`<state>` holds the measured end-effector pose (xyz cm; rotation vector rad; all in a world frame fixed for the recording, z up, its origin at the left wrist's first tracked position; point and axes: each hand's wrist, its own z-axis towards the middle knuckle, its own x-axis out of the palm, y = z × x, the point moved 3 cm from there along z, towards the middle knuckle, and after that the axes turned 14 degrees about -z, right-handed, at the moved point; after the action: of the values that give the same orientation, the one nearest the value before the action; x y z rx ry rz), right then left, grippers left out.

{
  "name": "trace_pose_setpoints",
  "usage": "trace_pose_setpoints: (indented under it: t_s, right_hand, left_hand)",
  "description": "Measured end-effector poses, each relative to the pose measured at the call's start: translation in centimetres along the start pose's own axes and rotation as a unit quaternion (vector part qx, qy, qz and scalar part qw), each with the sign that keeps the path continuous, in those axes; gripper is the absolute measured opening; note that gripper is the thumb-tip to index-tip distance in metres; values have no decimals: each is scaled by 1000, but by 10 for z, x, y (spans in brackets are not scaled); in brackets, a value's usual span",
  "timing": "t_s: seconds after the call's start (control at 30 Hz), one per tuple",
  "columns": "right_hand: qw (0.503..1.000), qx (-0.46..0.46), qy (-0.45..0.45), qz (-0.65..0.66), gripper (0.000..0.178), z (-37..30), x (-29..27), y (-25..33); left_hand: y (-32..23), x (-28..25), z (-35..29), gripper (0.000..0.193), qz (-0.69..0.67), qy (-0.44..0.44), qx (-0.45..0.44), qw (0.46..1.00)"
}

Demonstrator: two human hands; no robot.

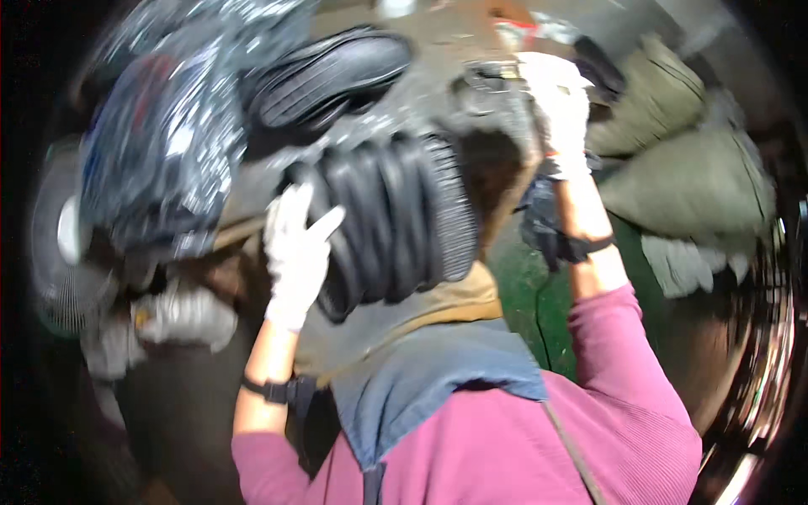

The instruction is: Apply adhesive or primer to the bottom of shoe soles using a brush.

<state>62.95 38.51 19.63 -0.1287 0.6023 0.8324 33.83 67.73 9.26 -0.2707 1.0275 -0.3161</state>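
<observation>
My left hand (299, 252), in a white glove, grips the left end of a row of black ridged shoe soles (387, 219). Its thumb lies apart from the fingers across the nearest sole. The soles stand on edge, pressed side by side, at the near edge of the worktable over my lap. My right hand (557, 105), also gloved in white, is far out at the table's right edge. Blur and glare smear its fingers, so any hold is unclear. Close to its left is a small dark metal-looking object (486, 77).
More black soles (332, 80) lie at the back of the worktable (446, 42). Shiny clear plastic wraps a large bundle (172, 151) on the left. Green-grey sacks (690, 181) are piled at the right. A round fan (63, 240) stands at the far left.
</observation>
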Motion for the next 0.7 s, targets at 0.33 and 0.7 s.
trace_pose_setpoints:
  t_s: [0.33, 0.7]
  right_hand:
    - [971, 45, 203, -122, 21, 1, 82, -63]
    - [980, 174, 64, 68, 30, -37, 100, -141]
  left_hand:
    - [-21, -81, 50, 35, -49, 29, 22, 998]
    - [-26, -36, 67, 34, -784, -127, -332, 508]
